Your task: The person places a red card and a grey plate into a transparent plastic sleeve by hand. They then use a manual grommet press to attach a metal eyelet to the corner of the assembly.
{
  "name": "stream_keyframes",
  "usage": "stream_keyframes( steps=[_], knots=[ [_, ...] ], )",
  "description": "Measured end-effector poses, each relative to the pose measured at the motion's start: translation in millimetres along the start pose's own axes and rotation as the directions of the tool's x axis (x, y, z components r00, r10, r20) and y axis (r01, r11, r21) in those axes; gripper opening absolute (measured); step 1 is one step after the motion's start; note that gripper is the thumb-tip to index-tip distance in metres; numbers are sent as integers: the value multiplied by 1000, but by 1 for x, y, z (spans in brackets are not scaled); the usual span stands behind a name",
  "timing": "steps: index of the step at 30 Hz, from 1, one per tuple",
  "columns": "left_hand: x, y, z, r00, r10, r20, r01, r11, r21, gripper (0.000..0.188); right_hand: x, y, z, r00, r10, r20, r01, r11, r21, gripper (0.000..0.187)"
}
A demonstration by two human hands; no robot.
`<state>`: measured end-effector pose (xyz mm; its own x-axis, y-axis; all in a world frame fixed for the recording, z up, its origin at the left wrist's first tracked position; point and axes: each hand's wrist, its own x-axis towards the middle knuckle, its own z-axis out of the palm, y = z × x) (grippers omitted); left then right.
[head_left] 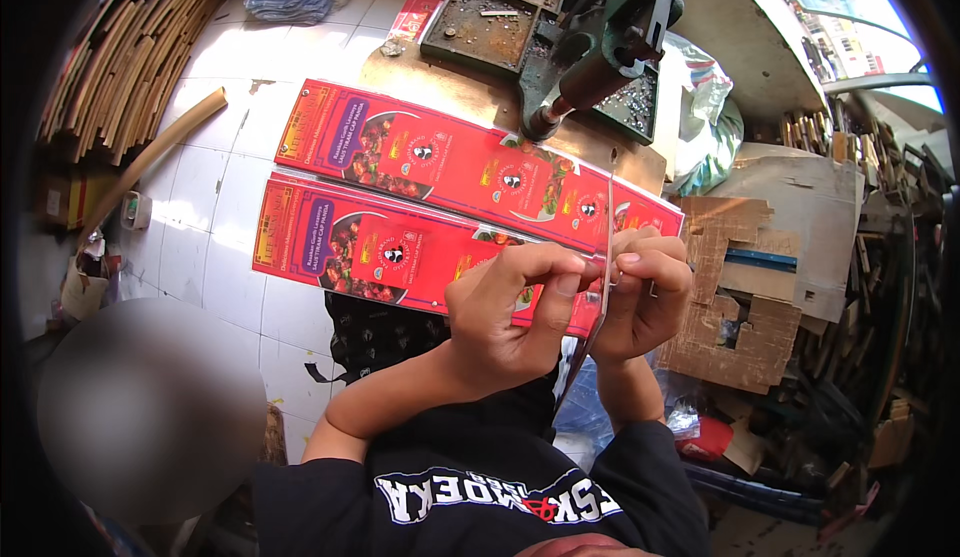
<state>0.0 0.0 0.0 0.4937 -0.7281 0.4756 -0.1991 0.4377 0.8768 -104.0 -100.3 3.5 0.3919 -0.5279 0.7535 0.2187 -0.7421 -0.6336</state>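
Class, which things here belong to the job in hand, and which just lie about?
Apparently in the job: left hand and right hand at a thin edge-on panel; red rectangular printed panels; dark metal press.

Apparently lying about: stacked brown strips; torn brown cardboard sheet; crumpled clear plastic bag.

With bent fingers, your left hand (515, 302) and right hand (648, 292) hold a thin panel (609, 212) between them, seen almost edge-on. Below your hands, 2 long red panels (450, 162) with food pictures lie side by side. Past them, a dark press (598, 62) stands on the wooden desk (420, 77), with a tray (485, 27) of small metal bits beside it. A clear plastic bag (710, 117) sits to its right, cut cardboard (725, 297) nearer you, and stacked boards (140, 57) far left.
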Motion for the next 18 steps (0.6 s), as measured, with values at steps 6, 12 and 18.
stream_keyframes(
  steps=[6, 12, 18],
  knots=[
    [-2, -2, -10, 928, -368, -59, 285, 803, -523, 12, -11, 4, 15, 994, 69, -81, -65, 997, 48, 12],
    [-12, 1, -26, 882, -466, -68, 359, 759, -543, 13, -9, -2, 27, 996, 60, -67, -66, 993, -101, 18],
    [-27, -10, -49, 943, -323, 81, 315, 788, -529, 11, -8, -4, 30, 998, 55, -11, -56, 982, -178, 21]
  ],
)
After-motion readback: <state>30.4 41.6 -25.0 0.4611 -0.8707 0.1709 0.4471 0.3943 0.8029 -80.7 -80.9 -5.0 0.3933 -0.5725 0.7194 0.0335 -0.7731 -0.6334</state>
